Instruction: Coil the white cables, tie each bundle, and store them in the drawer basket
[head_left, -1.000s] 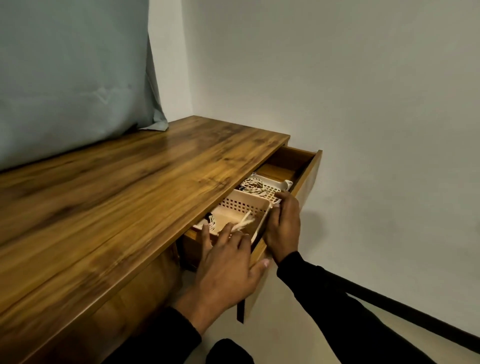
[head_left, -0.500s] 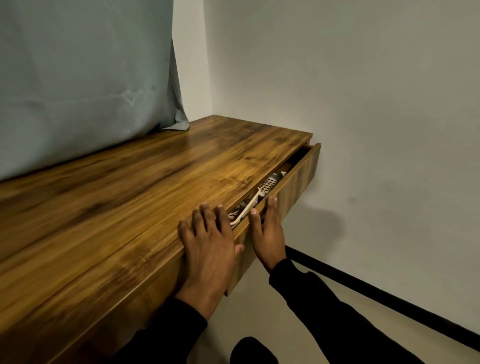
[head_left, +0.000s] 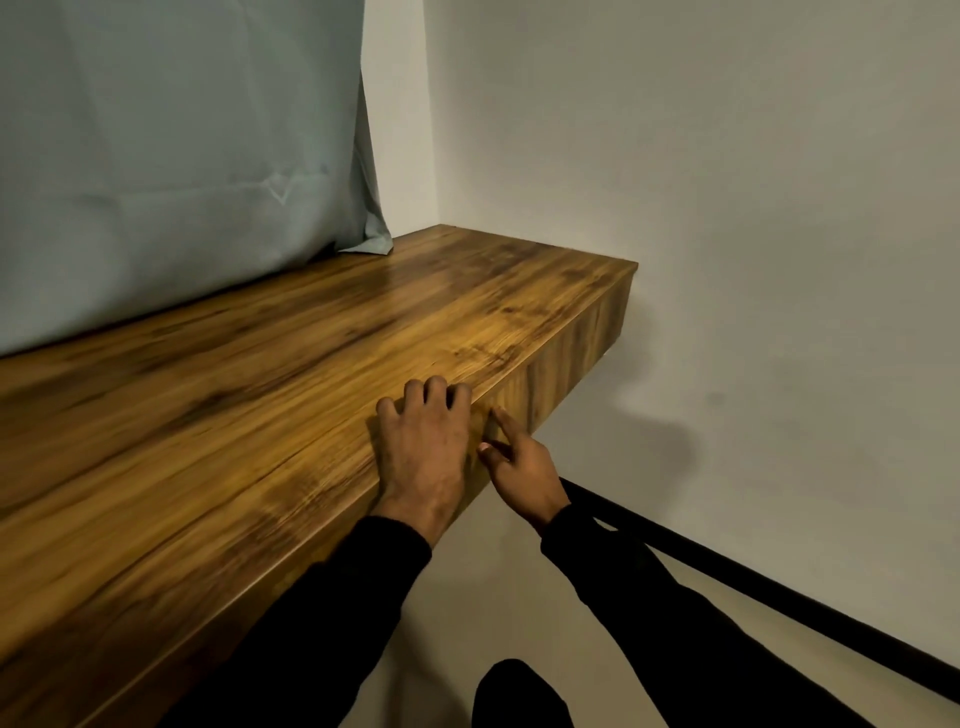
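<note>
Wooden drawer front (head_left: 561, 364) sits flush because my right hand (head_left: 524, 467) presses it with straight fingers, while my left hand (head_left: 423, 447) rests spread on the desk top (head_left: 260, 395) for support.

The drawer (head_left: 563, 358) is pushed fully in, its wood-grain front flush with the desk's front edge and matching the top in colour. It runs from just beside the right hand (head_left: 522, 465) away toward the far corner. The right hand's straight forefinger and thumb touch the near end of the drawer front. The left hand (head_left: 423, 447) lies just left of that near end, above it. The cables and basket cannot be seen.
</note>
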